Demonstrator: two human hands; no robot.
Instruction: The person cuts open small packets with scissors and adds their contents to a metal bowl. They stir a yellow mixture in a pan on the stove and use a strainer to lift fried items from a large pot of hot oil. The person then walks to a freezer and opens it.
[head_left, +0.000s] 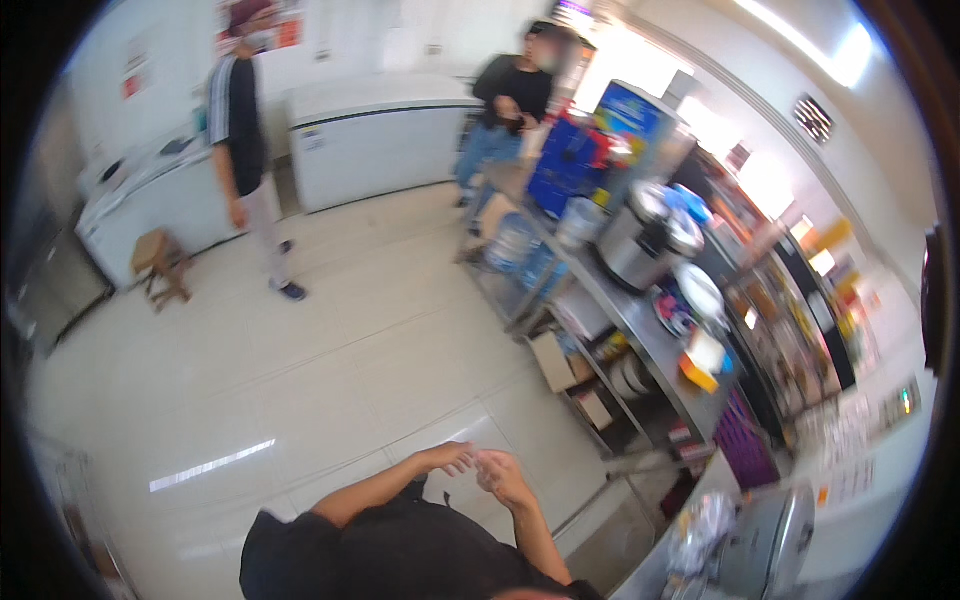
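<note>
My left hand (448, 457) is held out in front of my dark shirt (420, 551), its fingers loosely spread. Nothing shows in it. Close beside it is my right hand (501, 478), raised with bent fingers. The fingertips of both hands nearly meet, and blur hides whether they touch. Whether something small or clear sits in the right fingers cannot be made out. Below both hands lies the pale tiled floor (360, 352).
A metal shelf table (637, 334) on the right carries a steel cooker (634, 236) and a yellow box (699, 375). A metal appliance (769, 536) stands lower right. One person (244, 135) stands by a wooden stool (154, 255), another (510, 97) by a white chest freezer (382, 154).
</note>
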